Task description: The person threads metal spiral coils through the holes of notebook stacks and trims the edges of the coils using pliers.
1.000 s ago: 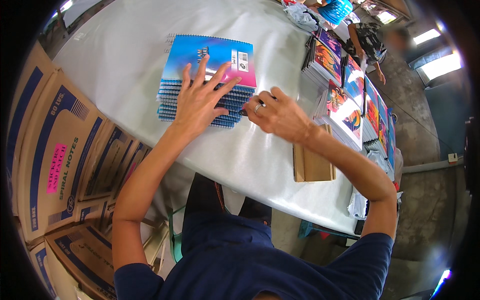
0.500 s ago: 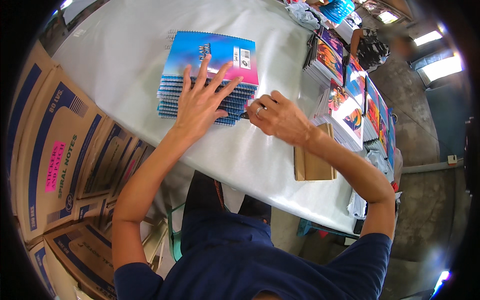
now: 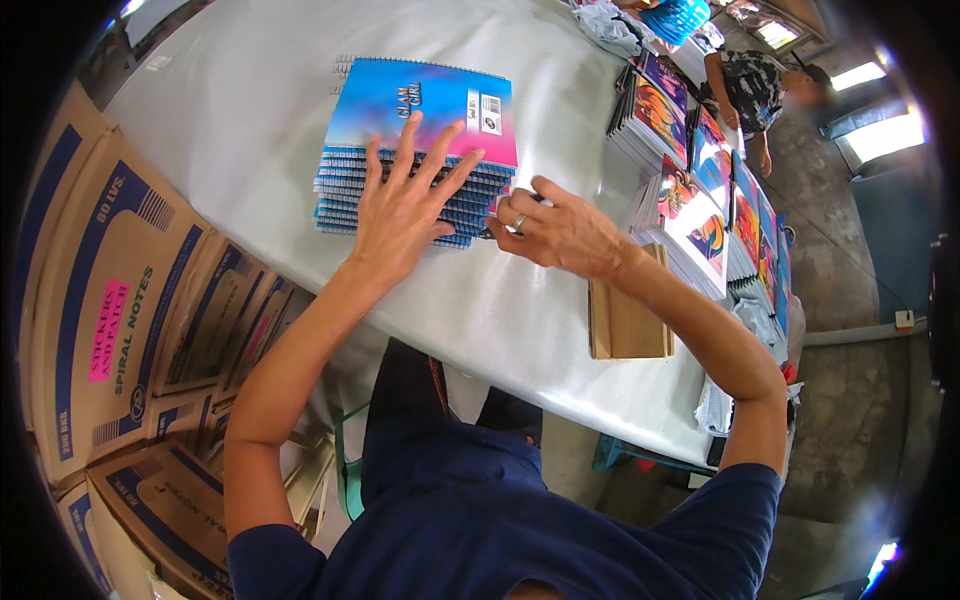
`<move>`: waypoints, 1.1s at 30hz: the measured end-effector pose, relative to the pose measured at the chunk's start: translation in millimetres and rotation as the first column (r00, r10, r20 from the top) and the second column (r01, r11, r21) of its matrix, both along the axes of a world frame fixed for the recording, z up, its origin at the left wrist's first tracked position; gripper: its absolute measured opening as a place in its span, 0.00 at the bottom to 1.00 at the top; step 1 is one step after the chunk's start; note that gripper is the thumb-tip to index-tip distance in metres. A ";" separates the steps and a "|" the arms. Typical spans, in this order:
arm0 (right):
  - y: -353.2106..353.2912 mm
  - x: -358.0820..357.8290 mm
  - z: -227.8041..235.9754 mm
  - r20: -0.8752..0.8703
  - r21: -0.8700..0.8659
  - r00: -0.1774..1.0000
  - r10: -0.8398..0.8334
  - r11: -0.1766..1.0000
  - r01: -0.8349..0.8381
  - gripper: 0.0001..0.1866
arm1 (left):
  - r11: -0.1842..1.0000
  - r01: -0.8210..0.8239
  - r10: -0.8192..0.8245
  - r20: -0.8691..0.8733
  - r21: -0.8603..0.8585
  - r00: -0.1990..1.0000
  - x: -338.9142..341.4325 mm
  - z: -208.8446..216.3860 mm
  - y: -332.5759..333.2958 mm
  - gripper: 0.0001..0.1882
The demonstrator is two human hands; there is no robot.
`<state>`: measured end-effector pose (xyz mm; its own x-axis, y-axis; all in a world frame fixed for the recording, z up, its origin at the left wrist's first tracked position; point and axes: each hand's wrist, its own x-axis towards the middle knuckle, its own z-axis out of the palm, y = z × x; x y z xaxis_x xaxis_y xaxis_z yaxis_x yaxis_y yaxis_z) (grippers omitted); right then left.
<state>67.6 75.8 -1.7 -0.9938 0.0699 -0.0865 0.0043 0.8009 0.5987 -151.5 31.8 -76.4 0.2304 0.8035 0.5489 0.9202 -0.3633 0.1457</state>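
A stack of spiral notebooks (image 3: 415,110) with blue and pink covers lies on the table, its layers stepped toward me so the wire bindings show. My left hand (image 3: 400,205) rests on the stack, fingers spread wide over the top cover and the stepped edges. Beside the stack's near right corner, my right hand (image 3: 565,228) is closed, with a ring on one finger. A small dark tip (image 3: 487,234) peeks out by its fingers, next to the notebook edges; the rest of that item is hidden by the hand.
An opened brown cardboard piece (image 3: 630,320) lies right of my right hand. Beyond it stand several stacks of colourful notebooks (image 3: 690,215). Large cardboard boxes (image 3: 130,300) are piled at the left. A person (image 3: 750,100) is at the table's far right; crumpled plastic (image 3: 605,28) lies at the back.
My right hand has shifted slightly along the stack's edge, and the dark tip shows less. My left hand stays put. The person at the far right has moved, an arm now hanging into view.
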 end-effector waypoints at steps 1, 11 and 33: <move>-8.2 0.9 -10.1 -0.022 -0.025 0.997 -0.073 0.997 0.072 0.12 | 1.000 0.005 -0.005 0.000 -0.002 1.000 -0.2 -0.6 0.4 0.55; -13.9 -4.3 1.5 -0.097 -0.084 0.992 -0.077 0.994 0.068 0.11 | 1.000 0.016 -0.016 0.036 0.007 0.999 1.2 -6.5 -5.6 0.57; -8.9 -11.2 -14.7 0.002 -0.075 0.999 -0.053 0.996 0.053 0.19 | 1.000 -0.018 0.018 0.003 -0.007 1.000 1.3 -15.7 -10.2 0.57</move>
<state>56.4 66.9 -16.5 -0.9889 0.1155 -0.0933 0.0478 0.8424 0.5367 -150.2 21.7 -92.1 0.2144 0.8114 0.5438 0.9262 -0.3457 0.1507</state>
